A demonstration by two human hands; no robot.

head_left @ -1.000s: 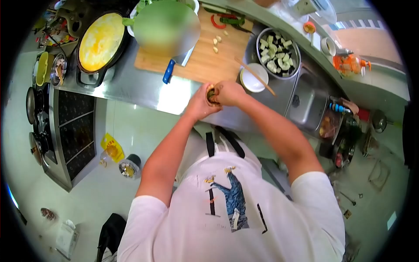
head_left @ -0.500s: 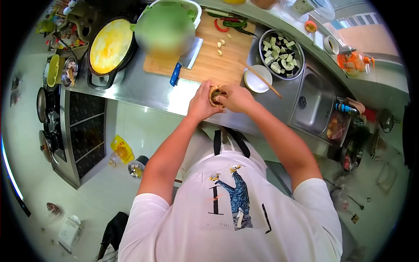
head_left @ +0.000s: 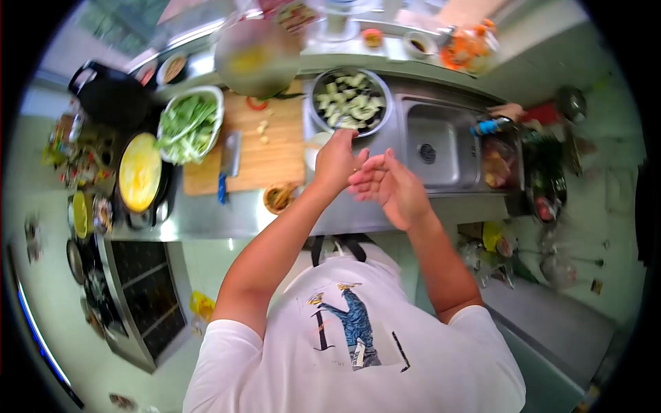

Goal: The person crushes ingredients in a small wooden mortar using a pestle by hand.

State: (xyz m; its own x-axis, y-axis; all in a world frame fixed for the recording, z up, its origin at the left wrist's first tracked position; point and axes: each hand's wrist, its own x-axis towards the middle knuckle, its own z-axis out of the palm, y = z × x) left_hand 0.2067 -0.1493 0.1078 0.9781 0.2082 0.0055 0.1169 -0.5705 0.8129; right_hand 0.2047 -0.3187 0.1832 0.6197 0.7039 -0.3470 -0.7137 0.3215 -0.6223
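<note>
My left hand (head_left: 337,164) is raised over the counter edge, seen side-on, with its fingers extended and nothing visible in it. Close to its right, my right hand (head_left: 391,187) is palm up with fingers spread and empty; its fingertips overlap the left hand in view. Beyond them stands a metal bowl (head_left: 390,103) of cut eggplant. A white bowl (head_left: 315,148) is partly hidden behind my left hand. The small round container (head_left: 279,198) with brown contents sits at the front edge of the cutting board (head_left: 282,155), left of my hands.
A blue-handled cleaver (head_left: 232,155) lies on the board beside a white basket (head_left: 219,113) of greens. Further left is a pan (head_left: 140,172) with a yellow, egg-like layer. The sink (head_left: 441,144) is on the right. A blurred round shape (head_left: 257,56) covers the upper middle.
My hands have let go of the small container, which now rests by the board, and moved right towards the sink and bowls. The view has turned right.
</note>
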